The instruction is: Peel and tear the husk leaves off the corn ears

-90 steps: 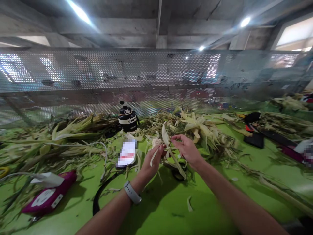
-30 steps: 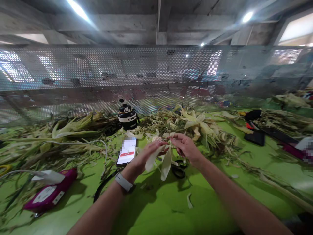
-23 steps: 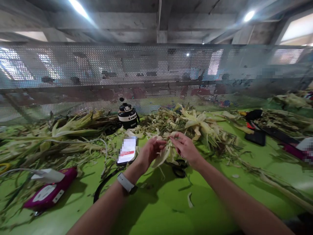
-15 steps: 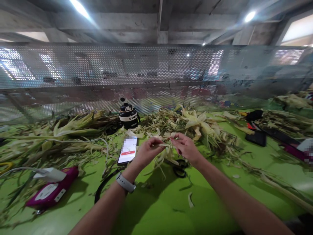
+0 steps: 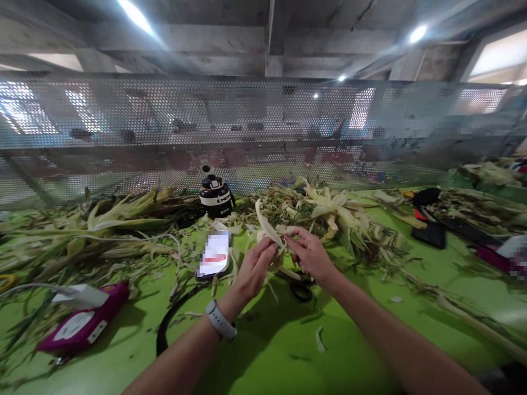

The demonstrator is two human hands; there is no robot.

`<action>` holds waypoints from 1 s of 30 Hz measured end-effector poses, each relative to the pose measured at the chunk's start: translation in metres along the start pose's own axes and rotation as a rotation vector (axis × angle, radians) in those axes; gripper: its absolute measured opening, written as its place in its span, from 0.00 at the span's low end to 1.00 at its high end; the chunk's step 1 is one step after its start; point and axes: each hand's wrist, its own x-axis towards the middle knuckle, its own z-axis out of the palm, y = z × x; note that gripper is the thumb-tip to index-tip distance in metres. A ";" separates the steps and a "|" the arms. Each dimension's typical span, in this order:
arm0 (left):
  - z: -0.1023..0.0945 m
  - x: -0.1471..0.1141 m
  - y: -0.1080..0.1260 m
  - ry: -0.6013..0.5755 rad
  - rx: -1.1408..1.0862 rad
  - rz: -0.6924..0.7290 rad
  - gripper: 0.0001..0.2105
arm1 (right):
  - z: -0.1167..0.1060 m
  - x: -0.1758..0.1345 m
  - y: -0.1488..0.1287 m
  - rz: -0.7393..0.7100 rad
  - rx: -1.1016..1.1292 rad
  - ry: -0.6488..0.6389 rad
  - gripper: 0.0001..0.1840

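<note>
Pale corn husk strips are between my two hands at the middle of the view. My left hand (image 5: 256, 267), with a grey watch on the wrist, has its fingers pinched on a corn husk strip (image 5: 265, 220) that stands up and leans left. Close by on the right, my right hand (image 5: 308, 249) pinches the husk pieces at their gathered end. More loose husk hangs below the fingers, partly hidden by them. Beneath the hands, black scissors (image 5: 301, 291) lie on the green table (image 5: 280, 351), their blades covered by husk.
A lit phone (image 5: 214, 255) lies left of my hands, with a black bottle (image 5: 216, 197) behind it. At the left is a purple device (image 5: 84, 323) with a white cable. Heaped husks (image 5: 337, 211) line the back, before a perforated metal screen (image 5: 247, 115). A dark phone (image 5: 429, 234) lies right.
My left hand has turned more upright and raised a husk strip that now points up and left. My right hand has stayed nearly in place, still pinching.
</note>
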 end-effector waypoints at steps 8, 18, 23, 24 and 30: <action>0.004 0.005 -0.013 0.061 0.015 -0.124 0.15 | 0.008 -0.002 0.002 -0.054 -0.038 -0.030 0.09; 0.010 0.002 -0.005 -0.009 -0.340 -0.285 0.15 | 0.005 -0.002 0.007 -0.148 -0.127 0.059 0.10; 0.009 0.001 -0.004 -0.097 -0.345 -0.357 0.17 | 0.004 -0.001 0.005 -0.082 -0.058 0.038 0.12; 0.009 0.001 -0.004 -0.099 -0.348 -0.360 0.17 | 0.004 -0.001 0.005 -0.062 -0.037 0.031 0.12; 0.009 0.004 -0.006 -0.095 -0.439 -0.308 0.17 | 0.005 -0.001 0.002 -0.038 0.030 0.043 0.14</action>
